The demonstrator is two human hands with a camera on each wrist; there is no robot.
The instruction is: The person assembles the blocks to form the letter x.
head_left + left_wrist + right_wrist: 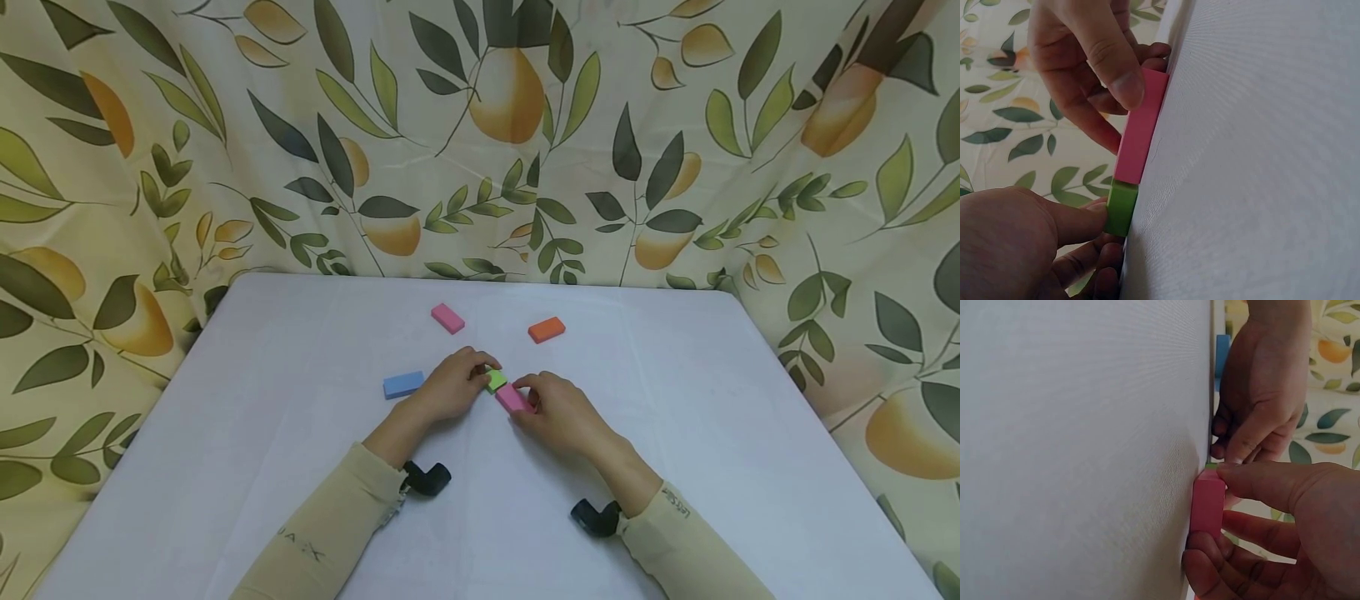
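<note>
A green block (496, 381) and a pink block (513, 398) lie end to end on the white table, touching each other. My left hand (457, 383) pinches the green block between thumb and fingers; in the left wrist view that block (1122, 207) shows at the thumb tip. On the other side, my right hand (558, 410) holds the pink block, its thumb along one side and fingers round the far end. The right wrist view shows the pink block (1208, 506) close up, with only a sliver of green behind it.
Left of my left hand lies a blue block (403, 384). Farther back are another pink block (447, 318) and an orange block (547, 330). The white table (300, 500) ends at a leaf-and-fruit patterned curtain (450, 208).
</note>
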